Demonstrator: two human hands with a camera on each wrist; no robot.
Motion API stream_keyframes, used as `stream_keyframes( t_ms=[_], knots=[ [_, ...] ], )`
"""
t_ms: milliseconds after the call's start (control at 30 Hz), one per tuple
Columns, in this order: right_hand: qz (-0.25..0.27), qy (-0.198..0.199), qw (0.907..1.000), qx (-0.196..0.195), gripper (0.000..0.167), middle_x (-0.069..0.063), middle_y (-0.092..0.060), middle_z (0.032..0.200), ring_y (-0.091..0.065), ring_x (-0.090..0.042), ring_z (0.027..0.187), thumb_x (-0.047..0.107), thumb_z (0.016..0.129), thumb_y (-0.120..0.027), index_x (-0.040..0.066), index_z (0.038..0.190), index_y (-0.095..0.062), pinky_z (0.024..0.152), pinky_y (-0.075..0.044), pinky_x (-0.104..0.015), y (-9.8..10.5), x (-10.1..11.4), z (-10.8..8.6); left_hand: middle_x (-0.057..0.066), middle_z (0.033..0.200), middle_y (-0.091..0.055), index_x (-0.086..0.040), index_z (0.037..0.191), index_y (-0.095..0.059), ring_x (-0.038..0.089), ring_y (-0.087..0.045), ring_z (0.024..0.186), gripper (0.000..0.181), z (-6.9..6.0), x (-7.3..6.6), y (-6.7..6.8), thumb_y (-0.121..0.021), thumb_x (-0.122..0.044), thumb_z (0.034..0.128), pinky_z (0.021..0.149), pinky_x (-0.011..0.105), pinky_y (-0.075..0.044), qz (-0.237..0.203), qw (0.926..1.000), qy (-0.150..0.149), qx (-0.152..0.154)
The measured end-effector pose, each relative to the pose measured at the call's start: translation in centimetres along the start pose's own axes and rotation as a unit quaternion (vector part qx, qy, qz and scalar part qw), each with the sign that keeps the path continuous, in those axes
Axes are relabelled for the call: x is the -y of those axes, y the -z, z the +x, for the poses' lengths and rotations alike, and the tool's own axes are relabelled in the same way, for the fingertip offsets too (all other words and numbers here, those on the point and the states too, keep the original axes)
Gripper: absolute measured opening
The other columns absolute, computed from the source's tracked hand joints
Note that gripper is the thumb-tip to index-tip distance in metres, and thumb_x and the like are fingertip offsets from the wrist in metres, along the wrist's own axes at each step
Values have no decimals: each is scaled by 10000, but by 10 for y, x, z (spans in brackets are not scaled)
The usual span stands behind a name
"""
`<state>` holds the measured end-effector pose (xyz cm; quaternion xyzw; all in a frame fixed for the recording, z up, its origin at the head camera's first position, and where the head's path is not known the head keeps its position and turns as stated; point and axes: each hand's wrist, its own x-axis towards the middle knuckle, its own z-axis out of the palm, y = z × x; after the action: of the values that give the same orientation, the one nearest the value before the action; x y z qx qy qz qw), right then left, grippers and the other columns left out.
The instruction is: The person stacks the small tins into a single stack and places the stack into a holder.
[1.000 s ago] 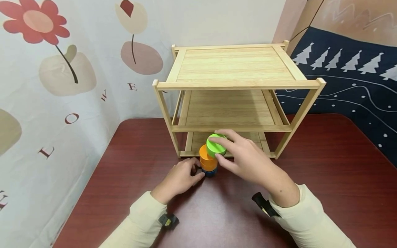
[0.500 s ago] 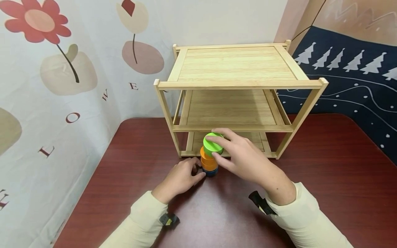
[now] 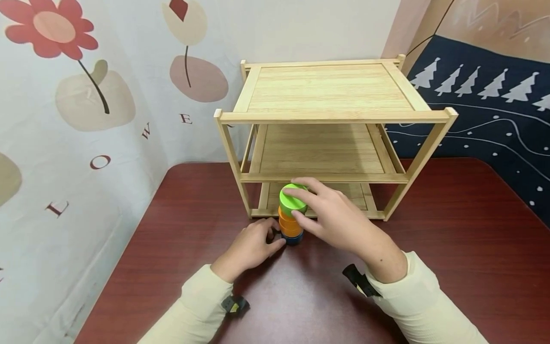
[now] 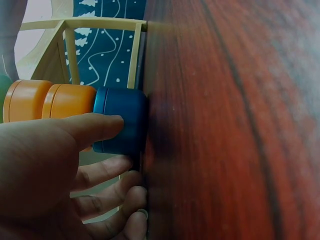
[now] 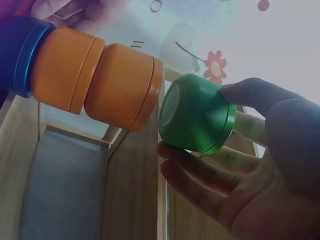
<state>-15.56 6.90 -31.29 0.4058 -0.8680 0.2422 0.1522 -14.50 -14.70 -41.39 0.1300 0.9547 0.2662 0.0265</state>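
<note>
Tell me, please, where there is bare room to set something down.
Free: the tabletop right of the right hand and left of the left hand, plus the top shelf and middle shelf of the rack. Crowded: around the stacked jars, between both hands.

wrist views dimmer; tabletop [image 3: 301, 306] glare

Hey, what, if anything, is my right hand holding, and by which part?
Your right hand holds the green jar by its round side, between thumb and fingers.
</note>
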Motion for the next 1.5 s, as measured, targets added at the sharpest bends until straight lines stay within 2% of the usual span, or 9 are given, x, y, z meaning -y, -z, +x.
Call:
stream_keyframes(
  t_ms=[267,900,1233,1367,1500],
  knots=[
    [-2,38,10000,59,380,-86,-564,1369,-675,-150,776,214,948,-686,159,1319,-630,686,-560,-284,-4,-1,1,-29,829,-615,-185,1007,-640,102,-556,709,213,1,0,0,-760,-309,883,657,325,-471,1,10000,-45,-51],
    [64,-156,9994,318,376,-83,-559,1392,-665,-116,753,228,960,-670,168,1330,-628,700,-551,-284,-8,-2,0,-30,845,-613,-185,1009,-648,111,-560,726,208,1,-2,0,-754,-318,889,666,328,-476,-27,10000,11,24],
    [39,-266,9984,506,426,-77,-521,1438,-703,-187,860,227,963,-661,181,1381,-588,741,-567,-326,-7,-2,0,-34,838,-609,-189,1016,-649,108,-555,718,211,1,-1,0,-758,-316,886,663,326,-472,-58,10000,36,37],
    [-84,-282,9980,553,448,-67,-505,1459,-677,-231,1053,244,963,-660,193,1400,-576,844,-563,-393,-5,-2,0,-27,842,-609,-181,1022,-649,112,-556,725,215,1,-1,0,-758,-309,888,669,327,-472,-50,10000,42,72],
    [-99,-250,9985,477,460,-78,-502,1469,-567,-283,1270,258,963,-659,196,1410,-570,977,-511,-468,-3,-2,0,-18,846,-614,-173,1017,-647,118,-559,733,210,1,0,0,-761,-292,886,674,329,-474,-13,10000,12,68]
  ],
)
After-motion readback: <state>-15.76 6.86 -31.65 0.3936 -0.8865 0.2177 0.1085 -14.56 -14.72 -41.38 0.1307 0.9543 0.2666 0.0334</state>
